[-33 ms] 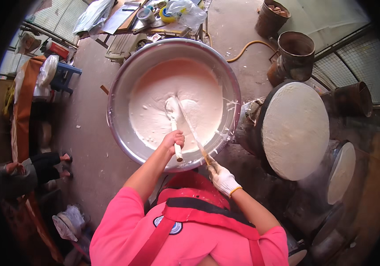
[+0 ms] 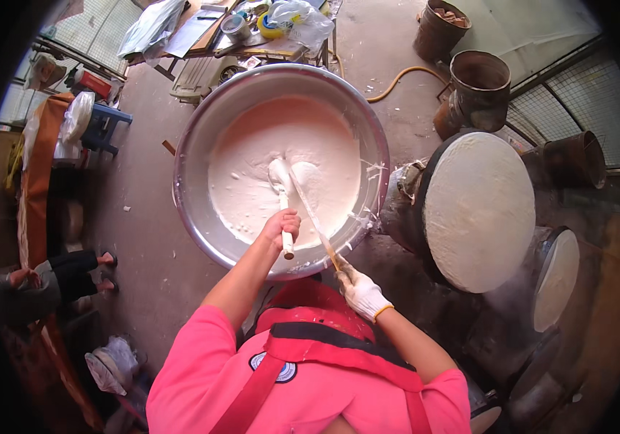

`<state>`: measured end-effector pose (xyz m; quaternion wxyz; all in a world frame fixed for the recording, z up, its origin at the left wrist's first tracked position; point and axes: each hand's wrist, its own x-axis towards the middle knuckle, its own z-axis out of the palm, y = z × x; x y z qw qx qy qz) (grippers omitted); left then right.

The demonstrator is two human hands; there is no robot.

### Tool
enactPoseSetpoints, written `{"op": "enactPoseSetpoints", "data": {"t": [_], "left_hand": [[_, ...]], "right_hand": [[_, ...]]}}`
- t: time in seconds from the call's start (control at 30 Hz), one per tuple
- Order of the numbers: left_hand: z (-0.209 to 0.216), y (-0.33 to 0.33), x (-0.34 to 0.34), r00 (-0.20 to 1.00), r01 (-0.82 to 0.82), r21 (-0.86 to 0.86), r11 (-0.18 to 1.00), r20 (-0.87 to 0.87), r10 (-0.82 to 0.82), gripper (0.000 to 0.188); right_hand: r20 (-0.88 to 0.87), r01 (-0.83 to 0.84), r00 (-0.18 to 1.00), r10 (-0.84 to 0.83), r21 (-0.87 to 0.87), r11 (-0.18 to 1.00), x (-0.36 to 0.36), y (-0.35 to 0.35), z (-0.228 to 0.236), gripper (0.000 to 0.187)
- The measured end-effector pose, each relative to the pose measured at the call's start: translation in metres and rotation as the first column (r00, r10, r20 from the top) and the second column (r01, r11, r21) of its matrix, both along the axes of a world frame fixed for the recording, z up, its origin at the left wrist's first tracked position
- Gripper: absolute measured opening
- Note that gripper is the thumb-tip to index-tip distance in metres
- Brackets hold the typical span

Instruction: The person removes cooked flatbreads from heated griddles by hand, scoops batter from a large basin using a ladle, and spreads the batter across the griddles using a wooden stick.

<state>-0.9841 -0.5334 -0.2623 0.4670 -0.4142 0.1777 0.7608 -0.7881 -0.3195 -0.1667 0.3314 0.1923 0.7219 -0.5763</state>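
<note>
A wide metal basin (image 2: 193, 152) stands before me, holding thick white batter (image 2: 252, 137). My bare left hand (image 2: 282, 226) is closed round the pale handle of a ladle (image 2: 279, 173), whose batter-coated head rests at the batter's surface near the middle. In a white work glove, my right hand (image 2: 361, 291) grips the lower end of a long wooden stick (image 2: 311, 213) at the basin's near right rim. The stick is smeared white, and its far tip meets the batter right beside the ladle head.
To the right are two round griddles, a large one (image 2: 479, 213) and a smaller one (image 2: 557, 281), both with pale surfaces. Rusty metal drums (image 2: 479, 72) stand at the far right. A cluttered table (image 2: 252, 50) borders the basin's far side. A person (image 2: 42, 286) is at the left.
The ladle head looks more thickly covered in white now. The whole view has shifted very slightly; both hands keep their grips.
</note>
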Motion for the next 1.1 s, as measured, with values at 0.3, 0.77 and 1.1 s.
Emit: {"op": "enactPoseSetpoints", "data": {"t": [0.3,0.77,1.1], "left_hand": [[0.13,0.08,0.04,0.949,-0.25,0.684,0.685,0.033,0.313,0.039],[0.384,0.058,0.128,0.478,-0.142,0.206,0.968,-0.842,0.249,0.014],[0.275,-0.042,0.107,0.909,-0.044,0.376,0.926,-0.369,0.193,0.023]], "right_hand": [[-0.087,-0.142,0.985,0.149,0.083,0.986,0.057,0.062,0.082,0.058],[-0.818,-0.1,0.576,0.011,-0.057,0.993,0.114,0.12,0.197,0.058],[-0.693,0.268,0.486,-0.532,-0.461,0.846,0.123,0.083,0.176,0.063]]}}
